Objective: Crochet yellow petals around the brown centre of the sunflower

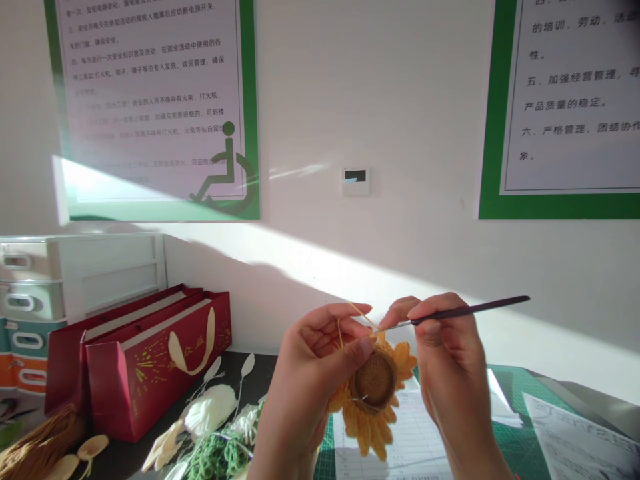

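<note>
My left hand (320, 373) pinches the upper left edge of a crocheted sunflower (374, 433), which has yellow-orange petals and a brown, cup-like centre. A thin yellow yarn (364, 316) runs over the raised fingers of that hand. In my right hand (450, 360) is a crochet hook (470, 310) with a dark handle, held like a pen. Its metal tip points left and meets the flower's top edge, close to my left thumb. Whether the tip sits inside a stitch is too small to tell.
Red gift bags (160, 360) stand at left before stacked drawers (30, 300). Green yarn (220, 457), a white yarn ball (210, 410) and pale crocheted pieces lie nearby. Under my hands are a printed sheet (415, 440) and a green cutting mat (530, 390). More paper (580, 433) lies right.
</note>
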Tool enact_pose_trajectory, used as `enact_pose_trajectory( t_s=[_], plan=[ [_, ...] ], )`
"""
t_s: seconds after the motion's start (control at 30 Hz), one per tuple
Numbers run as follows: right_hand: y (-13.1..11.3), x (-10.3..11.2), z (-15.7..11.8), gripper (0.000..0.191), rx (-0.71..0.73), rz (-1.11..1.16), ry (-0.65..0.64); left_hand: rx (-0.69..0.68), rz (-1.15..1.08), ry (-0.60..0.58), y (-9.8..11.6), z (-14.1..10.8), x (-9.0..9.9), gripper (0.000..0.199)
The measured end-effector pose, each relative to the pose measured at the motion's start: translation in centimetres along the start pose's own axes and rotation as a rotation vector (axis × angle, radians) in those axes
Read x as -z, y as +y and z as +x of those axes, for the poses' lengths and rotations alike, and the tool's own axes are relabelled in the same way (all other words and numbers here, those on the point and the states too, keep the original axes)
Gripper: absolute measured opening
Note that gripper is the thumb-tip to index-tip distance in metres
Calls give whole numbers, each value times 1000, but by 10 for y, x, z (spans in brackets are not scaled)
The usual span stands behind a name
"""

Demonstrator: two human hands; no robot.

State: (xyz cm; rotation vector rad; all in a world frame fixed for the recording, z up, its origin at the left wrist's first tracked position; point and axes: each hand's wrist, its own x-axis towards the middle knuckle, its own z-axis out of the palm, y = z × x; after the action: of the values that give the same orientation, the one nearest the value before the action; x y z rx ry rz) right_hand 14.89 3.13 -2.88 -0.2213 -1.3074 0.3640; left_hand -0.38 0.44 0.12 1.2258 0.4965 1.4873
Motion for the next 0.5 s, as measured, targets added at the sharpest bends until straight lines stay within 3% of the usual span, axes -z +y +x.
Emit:
enact_pose_trajectory(
  t_s=[0.33, 0.5],
  plan=[
    [-6, 2, 3, 10, 133, -71, -62, 52, -18, -33, 1, 3, 4, 26],
    [-12, 5, 5, 15, 317, -235, -129, 53, -22, -35, 0, 3, 4, 28]
  ],
)
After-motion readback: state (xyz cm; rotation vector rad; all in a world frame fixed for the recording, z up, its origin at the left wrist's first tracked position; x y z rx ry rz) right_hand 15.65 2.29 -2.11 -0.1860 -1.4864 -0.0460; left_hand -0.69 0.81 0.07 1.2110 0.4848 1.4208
